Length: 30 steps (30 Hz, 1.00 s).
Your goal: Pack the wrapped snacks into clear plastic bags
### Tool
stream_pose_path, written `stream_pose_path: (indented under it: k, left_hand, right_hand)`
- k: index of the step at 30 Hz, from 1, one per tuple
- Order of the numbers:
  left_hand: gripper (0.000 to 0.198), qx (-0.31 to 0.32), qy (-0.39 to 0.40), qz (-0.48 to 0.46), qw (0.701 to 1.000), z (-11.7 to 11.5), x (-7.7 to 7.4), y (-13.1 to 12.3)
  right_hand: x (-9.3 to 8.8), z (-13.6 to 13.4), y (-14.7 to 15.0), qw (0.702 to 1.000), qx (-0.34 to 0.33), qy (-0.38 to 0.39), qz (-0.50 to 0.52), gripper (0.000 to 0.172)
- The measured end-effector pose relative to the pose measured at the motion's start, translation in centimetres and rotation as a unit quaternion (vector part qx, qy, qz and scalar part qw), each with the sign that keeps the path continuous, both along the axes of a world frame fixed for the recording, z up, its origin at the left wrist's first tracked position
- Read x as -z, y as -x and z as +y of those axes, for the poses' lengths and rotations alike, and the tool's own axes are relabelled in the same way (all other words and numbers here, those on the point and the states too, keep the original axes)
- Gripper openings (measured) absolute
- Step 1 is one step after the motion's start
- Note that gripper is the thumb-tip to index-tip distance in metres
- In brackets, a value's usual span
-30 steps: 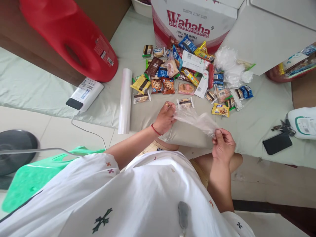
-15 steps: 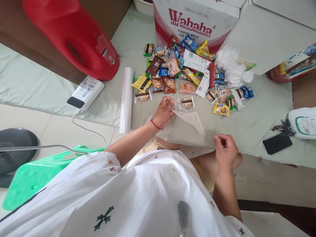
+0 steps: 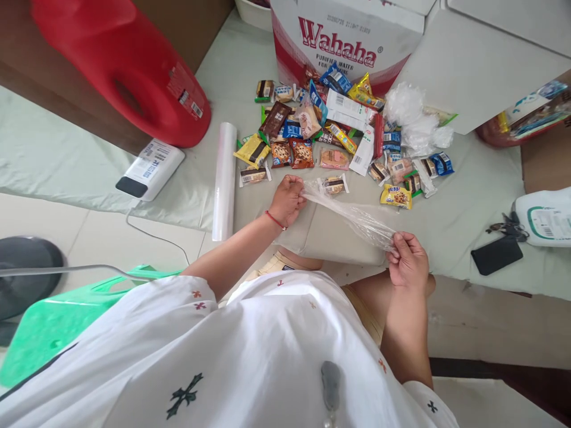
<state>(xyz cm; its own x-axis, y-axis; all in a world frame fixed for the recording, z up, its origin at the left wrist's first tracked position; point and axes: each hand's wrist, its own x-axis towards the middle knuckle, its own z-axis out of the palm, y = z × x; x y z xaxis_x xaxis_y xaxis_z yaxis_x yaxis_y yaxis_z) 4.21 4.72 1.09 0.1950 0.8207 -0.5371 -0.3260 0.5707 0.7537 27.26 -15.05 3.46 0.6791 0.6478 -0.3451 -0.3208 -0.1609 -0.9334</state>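
A clear plastic bag [image 3: 352, 217] stretches slantwise between my two hands, bunched into a narrow strip. My left hand [image 3: 288, 201] pinches its upper left end. At the lower right end, my right hand [image 3: 407, 257] grips the plastic between thumb and fingers. Just beyond the bag lies a small wrapped biscuit [image 3: 334, 185]. Farther back, a heap of packaged snacks [image 3: 307, 119] is spread over the pale cloth [image 3: 285, 235]. A roll of clear plastic bags [image 3: 225, 181] lies to the left of my left hand.
Behind the snacks stands a Wahaba-type water carton [image 3: 343, 35], with crumpled clear plastic [image 3: 405, 110] beside the heap. A red jug [image 3: 147, 77] and a white corded device [image 3: 151, 169] are at left. A black phone [image 3: 496, 255], keys [image 3: 508, 227] and a white bottle [image 3: 546, 218] lie right.
My right hand, apart from the plastic before, now grips its lower end. The loosely hanging bag has become drawn out between both hands. The view has shifted slightly.
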Motion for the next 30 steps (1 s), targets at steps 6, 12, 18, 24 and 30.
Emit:
stream_pose_path:
  k: [6, 12, 18, 24, 30]
  left_hand:
    - [0.036, -0.093, -0.176, 0.132, 0.971, -1.2, -1.0, 0.0]
    - [0.022, 0.155, -0.378, 0.119, 0.905, -7.0, -4.4, 1.0]
    - [0.048, 0.274, -0.472, 0.027, 0.838, -9.9, -6.5, -2.5]
    - [0.041, 0.257, -0.364, -0.047, 0.894, -10.0, -7.1, -4.5]
    - [0.044, 0.239, -0.086, -0.250, 0.934, -8.9, -6.2, -3.8]
  right_hand:
    - [-1.6, 0.1, 0.5, 0.997, 0.005, -0.039, 0.069, 0.048]
    - [-4.2, 0.8, 2.5, 0.997, -0.006, -0.071, 0.033, 0.037]
    - [-7.3, 1.0, 6.4, 0.974, -0.015, -0.065, -0.218, 0.025]
    - [-9.9, 0.6, 7.7, 0.951, -0.042, -0.085, -0.293, 0.027]
    - [-10.2, -0.3, 6.2, 0.950, -0.002, -0.101, -0.296, 0.021]
